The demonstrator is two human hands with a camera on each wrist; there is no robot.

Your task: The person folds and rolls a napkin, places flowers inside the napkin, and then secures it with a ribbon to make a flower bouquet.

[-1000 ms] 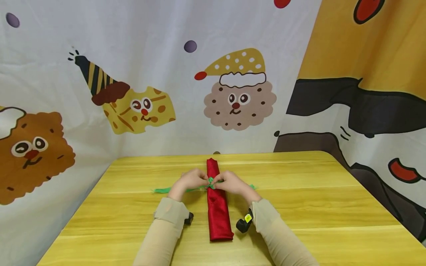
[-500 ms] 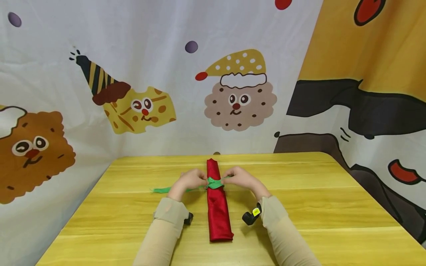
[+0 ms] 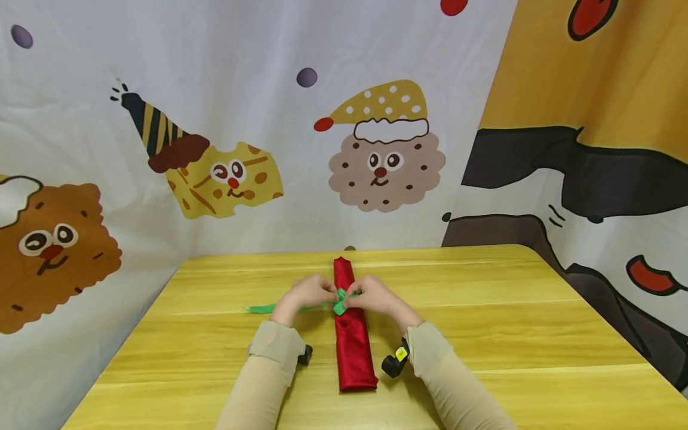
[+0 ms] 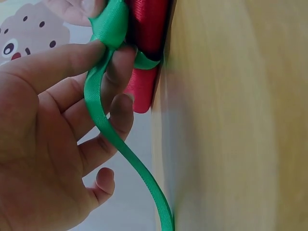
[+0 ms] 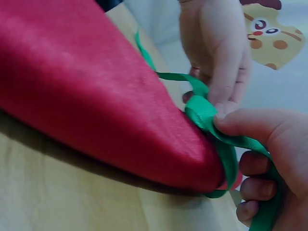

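A long, narrow bundle of shiny red fabric (image 3: 355,355) lies lengthwise on the table, with a green ribbon (image 3: 340,306) wrapped round its upper part. My left hand (image 3: 310,291) pinches the ribbon between thumb and finger at the left of the bundle; a loose tail (image 4: 137,163) hangs from those fingers in the left wrist view. At the crossing on top, my right hand (image 3: 372,295) pinches the ribbon too. In the right wrist view, a flattened green fold (image 5: 199,113) sits between both hands, and another tail runs past the right hand's curled fingers (image 5: 257,188).
The wooden table (image 3: 510,334) extends round the bundle on both sides. A cloth backdrop (image 3: 301,227) with cartoon figures hangs behind its far edge. Black wrist cameras (image 3: 395,361) are worn near both cuffs, low over the table.
My right hand moved right along the ribbon, off the bundle, then came back left to the crossing. The green fold there now looks bunched again. My left hand has stayed in place.
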